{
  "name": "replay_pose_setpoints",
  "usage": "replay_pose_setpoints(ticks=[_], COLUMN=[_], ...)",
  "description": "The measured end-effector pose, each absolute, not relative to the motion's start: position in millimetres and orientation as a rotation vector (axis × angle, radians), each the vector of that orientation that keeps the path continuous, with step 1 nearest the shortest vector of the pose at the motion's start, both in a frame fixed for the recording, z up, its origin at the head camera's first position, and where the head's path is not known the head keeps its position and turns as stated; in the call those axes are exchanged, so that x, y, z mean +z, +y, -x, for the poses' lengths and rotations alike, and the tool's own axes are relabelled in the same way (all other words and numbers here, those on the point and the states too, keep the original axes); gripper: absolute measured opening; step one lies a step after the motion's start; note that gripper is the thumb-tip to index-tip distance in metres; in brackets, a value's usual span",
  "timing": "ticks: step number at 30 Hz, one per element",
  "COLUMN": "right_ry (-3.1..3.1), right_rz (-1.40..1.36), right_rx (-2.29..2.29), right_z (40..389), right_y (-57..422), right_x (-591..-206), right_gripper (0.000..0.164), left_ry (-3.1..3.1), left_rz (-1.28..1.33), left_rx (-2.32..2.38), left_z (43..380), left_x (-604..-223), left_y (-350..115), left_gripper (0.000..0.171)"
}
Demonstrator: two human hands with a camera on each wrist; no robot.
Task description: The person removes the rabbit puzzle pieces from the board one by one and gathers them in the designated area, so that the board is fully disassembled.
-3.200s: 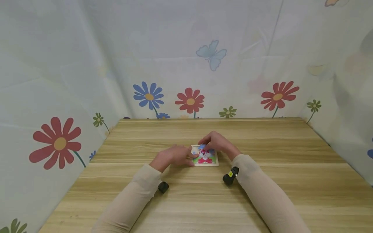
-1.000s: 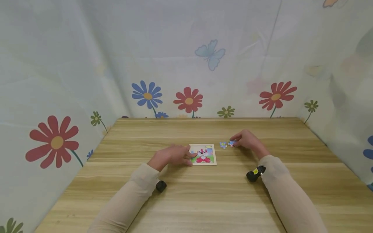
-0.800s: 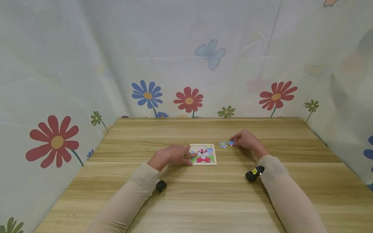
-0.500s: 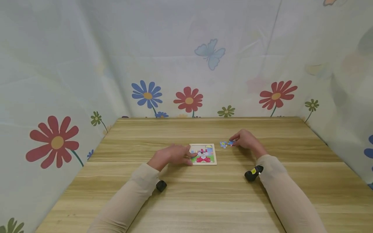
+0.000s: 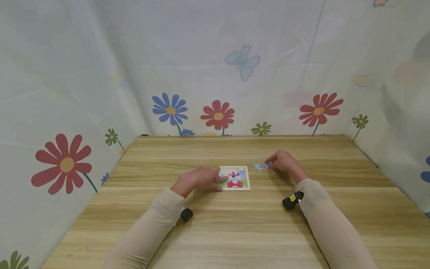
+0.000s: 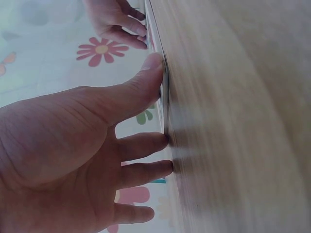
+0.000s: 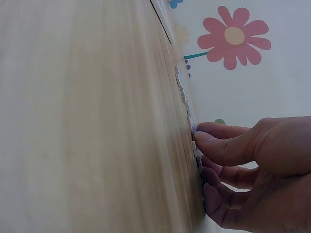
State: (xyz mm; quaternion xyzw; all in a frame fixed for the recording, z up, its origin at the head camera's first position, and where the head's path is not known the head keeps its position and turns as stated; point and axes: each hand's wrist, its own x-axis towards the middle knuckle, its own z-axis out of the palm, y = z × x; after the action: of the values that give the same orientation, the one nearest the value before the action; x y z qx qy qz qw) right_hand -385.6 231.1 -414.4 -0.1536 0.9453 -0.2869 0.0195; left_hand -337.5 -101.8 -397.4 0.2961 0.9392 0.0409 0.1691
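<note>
Here's the right hand [image 5: 283, 161], thumb and forefinger pinching one puzzle piece [image 5: 266, 165]; the right wrist view catches that grip side-on, the head view only from above. At nine o'clock of those fingers, one loose piece [image 5: 258, 167]: two in plain sight, anything beneath the palm hidden. Over at eight o'clock, a single framed puzzle [image 5: 236, 189], picture-up in the head view, a thin edge from both wrists. The left hand [image 5: 204, 179], fingers apart and fairly straight, touches its nine o'clock side. Beneath everything, one wooden counter [image 5: 231, 231].
</note>
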Motion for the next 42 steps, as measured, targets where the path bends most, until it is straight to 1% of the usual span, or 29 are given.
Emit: replay_pose_setpoints(ticks=[3,8,13,20,25,35,42], right_ry=[2.939,2.933,2.858,2.797,2.793,2.764,2.788], right_rz=[0.492,0.449,0.397,0.479,0.570,0.621,0.618], right_rx=[-0.888,-0.911,-0.980,-0.952,-0.876,-0.859,-0.834], right_z=[386,383,376,374,373,371,372], right_y=[230,228,208,156,135,126,125], right_x=[-413,-407,-397,-394,-399,-402,-404], right_gripper=[0.017,0.023,0.027,0.021,0.013,0.010,0.005], left_ry=[2.673,2.671,2.662,2.661,2.669,2.676,2.673], left_rz=[-0.842,-0.845,-0.839,-0.828,-0.853,-0.830,-0.848], left_rx=[0.125,0.133,0.159,0.140,0.117,0.095,0.072], left_z=[337,337,337,336,336,338,338], left_x=[-397,-396,-397,-396,-395,-394,-394], left_y=[-103,-104,-104,-105,-104,-101,-102], left_gripper=[0.053,0.054,0.054,0.054,0.055,0.055,0.055])
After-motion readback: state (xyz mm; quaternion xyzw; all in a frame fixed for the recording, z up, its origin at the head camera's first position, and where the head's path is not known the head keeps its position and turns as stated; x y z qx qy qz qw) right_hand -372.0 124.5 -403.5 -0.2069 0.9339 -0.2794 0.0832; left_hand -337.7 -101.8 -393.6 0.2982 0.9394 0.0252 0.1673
